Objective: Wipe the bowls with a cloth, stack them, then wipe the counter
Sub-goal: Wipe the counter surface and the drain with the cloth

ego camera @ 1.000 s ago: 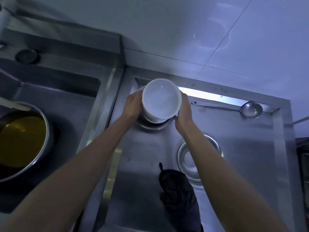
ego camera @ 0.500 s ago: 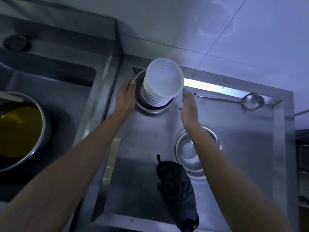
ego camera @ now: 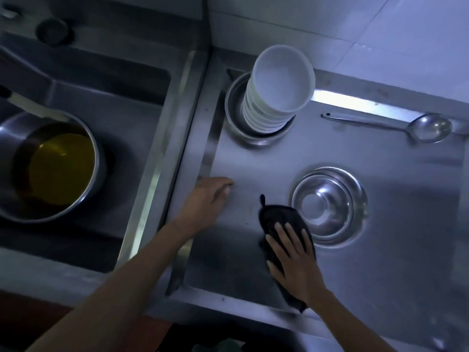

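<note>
Pressing flat on the dark cloth (ego camera: 281, 219) near the bench's (ego camera: 380, 275) front edge, the right hand (ego camera: 294, 260) keeps its grip unclosed, fingers straight; the left hand (ego camera: 210, 199) rests relaxed and empty. With the white bowls (ego camera: 276, 90) stacked at the back, wiping the bench looks next, calling for sweeping strokes around the steel bowl (ego camera: 327, 204).

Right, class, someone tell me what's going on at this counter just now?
A person is at a steel counter. The right hand presses flat on a dark cloth lying on it, ready to wipe. The left hand rests open on the counter. The white bowls stand stacked in a steel bowl at the back.
</note>
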